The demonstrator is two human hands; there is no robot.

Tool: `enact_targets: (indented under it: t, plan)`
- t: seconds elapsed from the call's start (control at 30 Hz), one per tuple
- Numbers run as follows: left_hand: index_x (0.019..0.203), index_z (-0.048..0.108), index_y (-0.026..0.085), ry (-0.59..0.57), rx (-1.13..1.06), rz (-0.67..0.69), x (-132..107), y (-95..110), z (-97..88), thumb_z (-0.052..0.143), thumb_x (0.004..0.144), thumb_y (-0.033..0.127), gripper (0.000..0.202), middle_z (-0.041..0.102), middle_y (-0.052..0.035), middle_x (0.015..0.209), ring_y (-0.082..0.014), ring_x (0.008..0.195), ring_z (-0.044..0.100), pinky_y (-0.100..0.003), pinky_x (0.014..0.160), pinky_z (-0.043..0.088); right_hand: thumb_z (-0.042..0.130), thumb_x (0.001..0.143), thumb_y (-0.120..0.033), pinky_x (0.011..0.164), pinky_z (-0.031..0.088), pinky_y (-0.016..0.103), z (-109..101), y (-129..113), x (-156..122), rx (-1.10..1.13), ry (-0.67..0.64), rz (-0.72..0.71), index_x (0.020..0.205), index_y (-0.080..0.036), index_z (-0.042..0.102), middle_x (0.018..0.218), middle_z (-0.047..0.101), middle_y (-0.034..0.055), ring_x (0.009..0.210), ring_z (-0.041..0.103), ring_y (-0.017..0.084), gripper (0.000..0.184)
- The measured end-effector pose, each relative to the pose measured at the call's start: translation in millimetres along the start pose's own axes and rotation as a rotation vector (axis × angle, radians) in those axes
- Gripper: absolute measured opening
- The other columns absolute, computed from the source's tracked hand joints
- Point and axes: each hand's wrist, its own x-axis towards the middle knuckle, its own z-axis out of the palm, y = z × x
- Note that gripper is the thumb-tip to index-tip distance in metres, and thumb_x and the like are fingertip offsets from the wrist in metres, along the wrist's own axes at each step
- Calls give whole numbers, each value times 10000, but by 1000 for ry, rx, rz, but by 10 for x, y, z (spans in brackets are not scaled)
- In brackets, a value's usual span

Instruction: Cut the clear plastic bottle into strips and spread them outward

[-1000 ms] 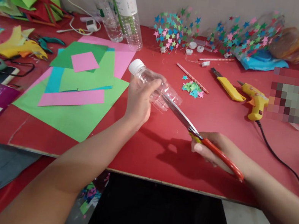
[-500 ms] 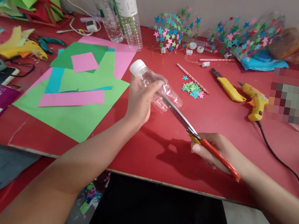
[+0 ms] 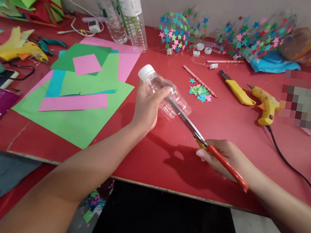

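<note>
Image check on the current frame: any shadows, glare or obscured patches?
Head view: a dark, soft-edged shadow falls on the red table below the scissors; head view: small highlights glint on the clear bottle in the left hand; head view: a pixelated block beside the nearer glue gun obscures detail.
</note>
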Motion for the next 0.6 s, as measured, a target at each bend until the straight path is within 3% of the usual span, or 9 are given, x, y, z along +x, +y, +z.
enact_targets:
  t: [0.13, 0.33, 0.6]
  plan:
    - [867, 499, 251, -9, -3, 13, -1, -23, -13, 727, 693, 244, 287, 647, 5, 824, -187, 849, 651, -392, 867, 498, 588, 793, -659, 436, 268, 228, -19, 36, 17, 7, -25, 17, 672, -192, 482, 521, 410, -61, 425, 379, 72, 494]
    - [859, 497, 248, -56, -35, 26, -34, -31, 6, 769, 678, 271, 327, 643, -1, 829, -191, 865, 650, -379, 858, 498, 561, 789, -697, 455, 270, 232, -22, 70, 37, -20, -7, -71, 688, -181, 504, 575, 440, -41, 467, 380, 74, 528]
    - [853, 494, 256, -48, -34, -8, -44, -34, 9, 767, 669, 263, 330, 652, 3, 827, -184, 849, 650, -371, 842, 515, 604, 812, -608, 467, 259, 230, 8, 38, 26, 3, 13, -22, 651, -193, 449, 559, 393, -64, 465, 354, 66, 471]
